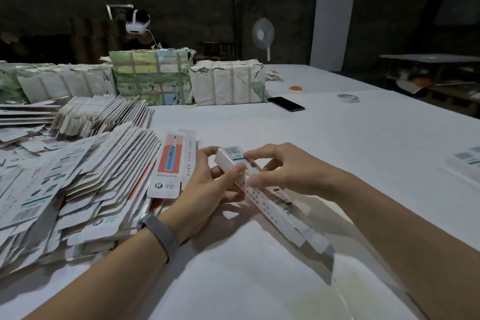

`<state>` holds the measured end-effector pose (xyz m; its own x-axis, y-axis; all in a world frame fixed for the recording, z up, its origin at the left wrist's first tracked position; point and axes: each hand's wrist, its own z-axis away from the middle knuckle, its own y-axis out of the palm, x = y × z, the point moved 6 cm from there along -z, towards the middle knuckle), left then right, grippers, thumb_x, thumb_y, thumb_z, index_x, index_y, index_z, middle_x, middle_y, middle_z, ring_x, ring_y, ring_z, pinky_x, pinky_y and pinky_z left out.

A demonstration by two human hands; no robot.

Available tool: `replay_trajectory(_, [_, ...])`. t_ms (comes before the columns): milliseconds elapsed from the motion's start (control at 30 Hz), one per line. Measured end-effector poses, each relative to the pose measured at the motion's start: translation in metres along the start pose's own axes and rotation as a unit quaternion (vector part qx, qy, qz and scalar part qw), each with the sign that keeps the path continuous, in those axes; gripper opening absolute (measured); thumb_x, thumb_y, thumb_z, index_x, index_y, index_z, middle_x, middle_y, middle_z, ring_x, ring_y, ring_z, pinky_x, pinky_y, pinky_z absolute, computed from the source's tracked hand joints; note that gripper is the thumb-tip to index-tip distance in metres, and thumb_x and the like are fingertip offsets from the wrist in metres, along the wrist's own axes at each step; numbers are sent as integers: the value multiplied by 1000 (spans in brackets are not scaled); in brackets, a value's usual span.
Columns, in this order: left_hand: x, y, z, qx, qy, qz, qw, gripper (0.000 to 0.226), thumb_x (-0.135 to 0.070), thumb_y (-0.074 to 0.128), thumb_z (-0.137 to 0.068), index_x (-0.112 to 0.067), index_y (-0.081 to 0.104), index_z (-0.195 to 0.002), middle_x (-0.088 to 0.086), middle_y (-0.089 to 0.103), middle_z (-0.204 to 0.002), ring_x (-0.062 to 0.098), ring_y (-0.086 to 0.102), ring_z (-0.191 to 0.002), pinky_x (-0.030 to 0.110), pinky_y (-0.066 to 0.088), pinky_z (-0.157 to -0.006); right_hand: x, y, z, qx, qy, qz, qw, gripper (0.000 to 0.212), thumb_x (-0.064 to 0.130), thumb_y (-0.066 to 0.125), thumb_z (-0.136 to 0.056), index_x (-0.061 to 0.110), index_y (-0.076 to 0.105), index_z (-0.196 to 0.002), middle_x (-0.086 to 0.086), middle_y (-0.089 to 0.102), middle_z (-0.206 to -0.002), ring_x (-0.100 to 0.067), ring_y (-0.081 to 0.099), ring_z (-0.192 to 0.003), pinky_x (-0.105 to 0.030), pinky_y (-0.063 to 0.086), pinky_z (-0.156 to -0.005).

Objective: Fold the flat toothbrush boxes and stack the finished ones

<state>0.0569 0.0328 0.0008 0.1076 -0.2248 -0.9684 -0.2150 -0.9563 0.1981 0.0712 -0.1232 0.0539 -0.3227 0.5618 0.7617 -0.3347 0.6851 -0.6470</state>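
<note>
Both hands are on one long white box (262, 197), held just above the tabletop (337, 138). My left hand (207, 184) curls round the far end of the box, thumb on top. My right hand (283, 169) pinches the same end from the other side, fingertips pressing near the little bar code. It looks like the end flap is being tucked shut, but the flap itself is hidden by fingers.

I think the box is very light, because it is thin card with nothing inside. Thin card is stiff along the folds but bends and dents easily in the middle. So it is best to hold it by the corners and edges, near the end, and press softly. The shiny print may be a bit slippery.

Flat boxes (78, 189) lie in a big messy pile just left of my left hand. Some more boxes (465, 161), maybe the finished ones, sit far off on the right.
</note>
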Motion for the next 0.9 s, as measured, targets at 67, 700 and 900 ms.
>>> replay_trajectory(67, [0,1,1,5,-6,-11,1000,66,-39,81,-74,-30,36,-122,15,75,-110,33,75,-79,37,63,-65,-2,4,10,13,22,-13,1000,65,37,81,-77,35,57,-137,22,69,-77,-1,70,-74,-21,53,-70])
replay_trajectory(700, [7,-8,-4,11,-13,-58,998,77,-71,90,-50,-26,70,-109,17,68,-85,26,63,-68,29,51,-49,-178,-226,183,-184,345,377,839,42,33,67,-79,24,67,-120,0,64,-125,-23,60,-108,-37,52,-89])
replay_trajectory(900, [6,-7,-1,22,-16,-77,997,79,-73,88,-49,-20,70,-106,14,68,-84,21,66,-64,21,49,-48,-188,-252,187,-243,336,458,786,43,20,61,-86,30,61,-128,-2,54,-131,-28,49,-121,-39,49,-87])
